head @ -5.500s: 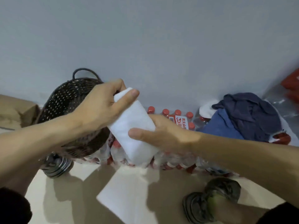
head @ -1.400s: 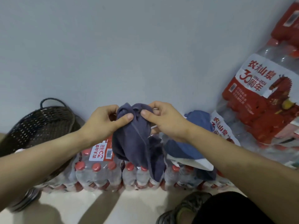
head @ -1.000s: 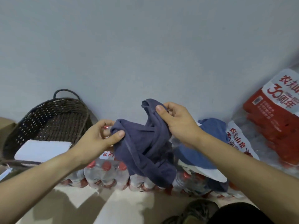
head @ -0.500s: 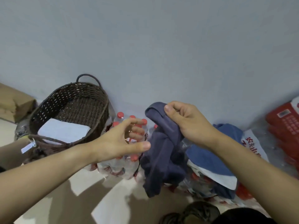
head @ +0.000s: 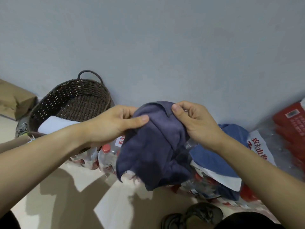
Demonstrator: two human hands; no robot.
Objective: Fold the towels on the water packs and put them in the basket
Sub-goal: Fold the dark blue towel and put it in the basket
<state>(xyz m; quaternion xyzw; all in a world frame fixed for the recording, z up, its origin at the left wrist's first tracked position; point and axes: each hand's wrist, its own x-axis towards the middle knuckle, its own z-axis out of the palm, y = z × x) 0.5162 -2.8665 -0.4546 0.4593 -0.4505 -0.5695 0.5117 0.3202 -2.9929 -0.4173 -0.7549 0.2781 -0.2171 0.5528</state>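
Brown cardboard box (head: 12, 103) at far left against pale blue wall (head: 148, 38), dark shoe (head: 204, 214) on cream floor (head: 66, 204)

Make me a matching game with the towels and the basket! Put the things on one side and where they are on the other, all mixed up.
Things:
1. dark purple towel
2. white towel
3. blue towel
4. basket

Places:
A. lying on the water packs, to the right
B. held up by the left hand and the right hand
C. by the wall, to the left
D. folded, inside the basket

Pairs: 1-B, 2-D, 3-A, 4-C
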